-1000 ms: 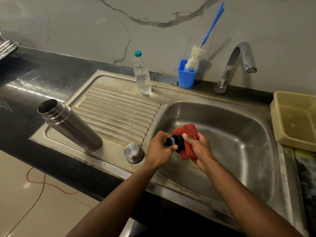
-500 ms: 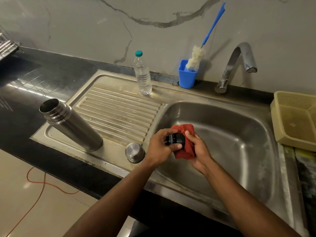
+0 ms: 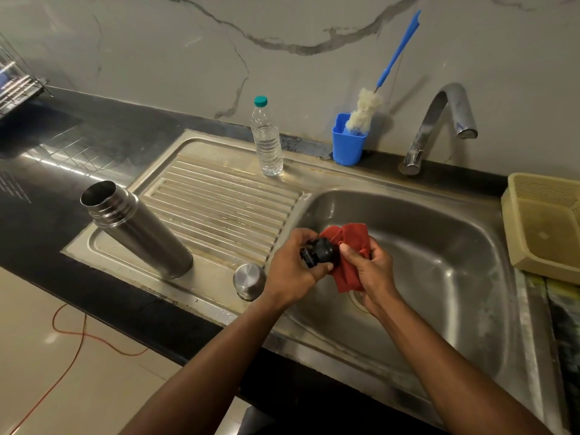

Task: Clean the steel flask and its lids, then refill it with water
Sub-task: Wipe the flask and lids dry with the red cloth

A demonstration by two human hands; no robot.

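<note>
The open steel flask [image 3: 138,227] stands on the drainboard at the left, its mouth uncovered. A steel cup lid [image 3: 249,280] sits upside down near the drainboard's front edge. Over the sink basin's left side, my left hand [image 3: 290,271] grips a black inner lid [image 3: 321,252]. My right hand [image 3: 372,271] holds a red cloth [image 3: 350,246] pressed against that lid. A clear plastic water bottle [image 3: 267,141] with a teal cap stands at the back of the drainboard.
The steel sink basin [image 3: 439,277] lies under my hands, with the tap [image 3: 439,120] behind it. A blue cup [image 3: 347,142] holds a bottle brush [image 3: 376,89]. A beige plastic basket [image 3: 546,224] sits at the right. A wire dish rack [image 3: 15,86] is far left.
The black lid has turned in my left hand, and my right hand has shifted the red cloth around it. The flask and steel cup lid have stayed put.
</note>
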